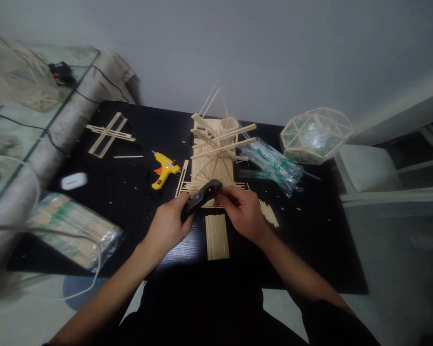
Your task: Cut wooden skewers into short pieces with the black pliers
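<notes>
My left hand [169, 215] is wrapped round a dark hand tool with a rounded, hooked head [204, 194]; its exact kind is hard to make out. Close to that head, the fingers of my right hand [242, 211] are pinched together, and what they hold is hidden. Just beyond both hands stands a structure of thin wooden sticks [212, 166], with longer sticks lying crosswise over it. A flat panel of sticks laid side by side [217, 237] rests on the black table [137, 211] below my hands. Left of the structure lies a yellow glue gun [165, 169].
Crossed stick strips [110, 134] lie at the back left, above a white case [74, 180] and a plastic-wrapped stick bundle [77, 230]. Clear wrappers [274, 163] and a faceted stick frame [315, 134] are at the right. A glass-topped surface [68, 96] borders the left side.
</notes>
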`<state>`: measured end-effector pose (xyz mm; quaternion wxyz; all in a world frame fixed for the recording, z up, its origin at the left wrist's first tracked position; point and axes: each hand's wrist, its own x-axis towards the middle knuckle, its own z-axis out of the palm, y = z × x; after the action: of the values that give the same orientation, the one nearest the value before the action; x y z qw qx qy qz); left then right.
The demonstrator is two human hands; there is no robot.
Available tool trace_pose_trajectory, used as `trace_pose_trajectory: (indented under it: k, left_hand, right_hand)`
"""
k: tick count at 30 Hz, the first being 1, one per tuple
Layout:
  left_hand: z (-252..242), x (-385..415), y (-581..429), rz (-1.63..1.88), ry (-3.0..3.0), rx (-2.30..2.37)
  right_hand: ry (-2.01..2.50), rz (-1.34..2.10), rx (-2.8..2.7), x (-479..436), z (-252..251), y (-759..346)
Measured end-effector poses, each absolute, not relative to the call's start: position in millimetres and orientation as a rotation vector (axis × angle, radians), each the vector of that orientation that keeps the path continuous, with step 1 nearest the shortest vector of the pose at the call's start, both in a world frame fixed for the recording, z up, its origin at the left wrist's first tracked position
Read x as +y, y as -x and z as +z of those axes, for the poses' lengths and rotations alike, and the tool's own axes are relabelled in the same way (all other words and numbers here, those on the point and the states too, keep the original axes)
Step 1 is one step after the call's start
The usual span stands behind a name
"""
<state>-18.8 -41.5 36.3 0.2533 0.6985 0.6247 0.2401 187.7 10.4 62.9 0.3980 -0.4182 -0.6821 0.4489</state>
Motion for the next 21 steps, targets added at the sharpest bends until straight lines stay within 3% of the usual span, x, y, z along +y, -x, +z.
trace_pose_trajectory:
  k: [21]
  left_hand:
    - [33.3, -50.3, 22.6, 0.504, -1.914, 1.649]
  right_hand:
    - [1.019, 1.344, -1.704, 1.2, 61.6, -189.5]
